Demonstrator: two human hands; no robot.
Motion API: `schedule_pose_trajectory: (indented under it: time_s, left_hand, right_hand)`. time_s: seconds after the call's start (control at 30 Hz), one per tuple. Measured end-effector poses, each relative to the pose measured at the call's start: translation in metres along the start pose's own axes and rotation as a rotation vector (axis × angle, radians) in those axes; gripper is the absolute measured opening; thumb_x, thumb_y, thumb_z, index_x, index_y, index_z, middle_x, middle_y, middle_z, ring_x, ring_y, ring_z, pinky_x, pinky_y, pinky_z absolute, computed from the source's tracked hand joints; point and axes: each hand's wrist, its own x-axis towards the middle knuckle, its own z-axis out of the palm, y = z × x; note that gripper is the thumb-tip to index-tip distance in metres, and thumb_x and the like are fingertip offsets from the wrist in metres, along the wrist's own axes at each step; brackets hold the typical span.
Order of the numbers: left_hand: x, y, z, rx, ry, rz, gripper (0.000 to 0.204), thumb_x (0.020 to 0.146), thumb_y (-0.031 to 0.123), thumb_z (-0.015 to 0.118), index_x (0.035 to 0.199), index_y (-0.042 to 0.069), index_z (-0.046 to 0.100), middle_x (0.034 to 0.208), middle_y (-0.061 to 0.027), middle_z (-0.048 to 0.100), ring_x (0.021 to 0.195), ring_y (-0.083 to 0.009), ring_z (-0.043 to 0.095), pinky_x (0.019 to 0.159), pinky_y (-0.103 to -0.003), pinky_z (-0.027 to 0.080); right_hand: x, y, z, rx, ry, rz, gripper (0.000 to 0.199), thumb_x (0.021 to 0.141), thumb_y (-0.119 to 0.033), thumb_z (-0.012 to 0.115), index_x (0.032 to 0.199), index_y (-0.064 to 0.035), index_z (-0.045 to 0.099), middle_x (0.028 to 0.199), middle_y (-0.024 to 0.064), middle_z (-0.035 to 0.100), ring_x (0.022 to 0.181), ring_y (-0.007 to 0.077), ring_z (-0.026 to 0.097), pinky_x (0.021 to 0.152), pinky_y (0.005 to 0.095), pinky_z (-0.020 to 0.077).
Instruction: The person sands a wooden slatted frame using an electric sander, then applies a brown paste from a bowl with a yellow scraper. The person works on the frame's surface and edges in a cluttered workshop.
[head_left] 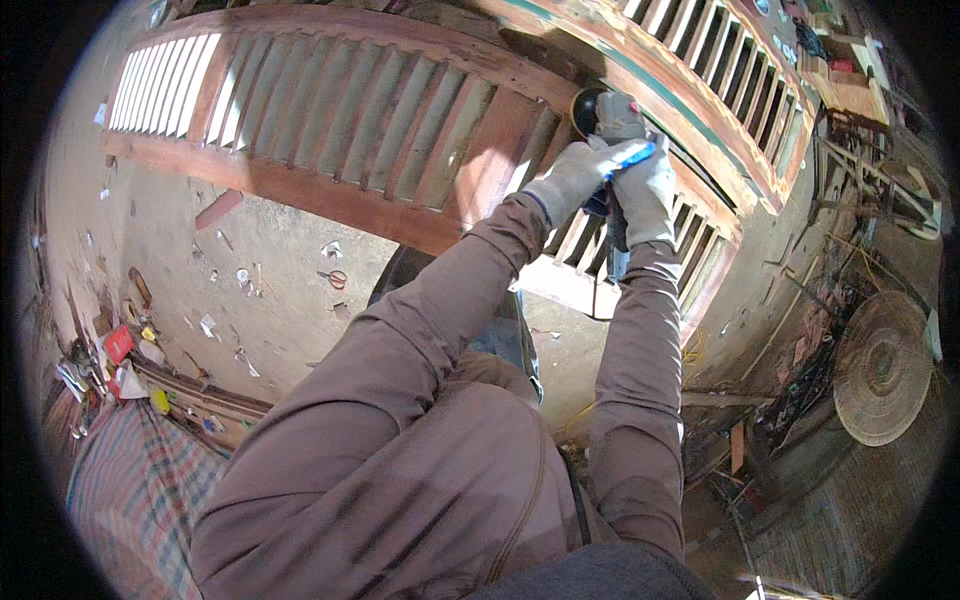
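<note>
Both gloved hands, left hand (572, 178) and right hand (645, 192), around angle grinder (612, 115) on louvred shutter (380, 120).

- One view only: a head-worn fisheye camera, looking steeply down and forward over the person's own chest and outstretched sleeves.
- It sits close to the body; the hands (610, 185) and grinder (605, 115) lie at arm's length, above centre.
- The shutter (330, 115) runs across the top, bent by the lens.
- The floor (280, 290) shows lower left, clutter at right.

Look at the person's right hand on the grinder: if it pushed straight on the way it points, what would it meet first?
Probably the reddish wooden rail of the louvred shutter; the right hand points the grinder at it, though depth is unclear.
</note>
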Motion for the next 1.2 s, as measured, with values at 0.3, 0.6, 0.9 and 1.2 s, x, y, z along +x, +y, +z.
schedule_pose_trajectory:
  time_s: [0.3,0.6,0.9,1.2]
  left_hand:
    - [-0.029,0.047,-0.074,-0.167,0.177,0.144,0.049,0.086,0.046,0.082,0.103,0.001,0.074,0.097,-0.0085,0.074,0.079,-0.0157,0.072,0.069,-0.031,0.060]
    - [0.003,0.017,-0.020,0.367,0.070,0.123,0.073,0.086,0.061,0.073,0.121,-0.003,0.072,0.112,-0.0176,0.074,0.104,-0.0227,0.071,0.087,-0.035,0.056]
    - [-0.050,0.004,-0.037,-0.042,0.228,0.110,0.070,0.081,0.058,0.079,0.120,-0.001,0.072,0.103,-0.0152,0.076,0.087,-0.0211,0.074,0.077,-0.034,0.059]
    - [-0.138,-0.058,-0.036,-0.249,0.410,0.250,0.044,0.095,0.036,0.074,0.115,-0.003,0.070,0.085,-0.0027,0.065,0.076,-0.0135,0.065,0.068,-0.031,0.056]
  right_hand:
    - [0.009,-0.091,0.026,0.014,-0.073,-0.108,0.060,0.093,-0.037,0.061,0.140,-0.0015,0.051,0.111,0.0290,0.072,0.105,0.0455,0.070,0.091,0.0495,0.0548]
    - [0.018,0.007,0.015,0.043,0.014,-0.064,0.071,0.085,-0.028,0.076,0.145,-0.0031,0.047,0.116,0.0283,0.070,0.111,0.0448,0.068,0.091,0.0496,0.0548]
    - [-0.014,-0.010,0.023,0.066,-0.204,-0.130,0.075,0.087,-0.028,0.073,0.151,-0.0041,0.041,0.117,0.0287,0.070,0.110,0.0448,0.069,0.091,0.0492,0.0547]
    - [-0.123,-0.067,0.010,-0.004,-0.265,-0.342,0.057,0.086,-0.028,0.072,0.135,-0.0089,0.050,0.095,0.0277,0.073,0.095,0.0481,0.071,0.080,0.0541,0.0546]
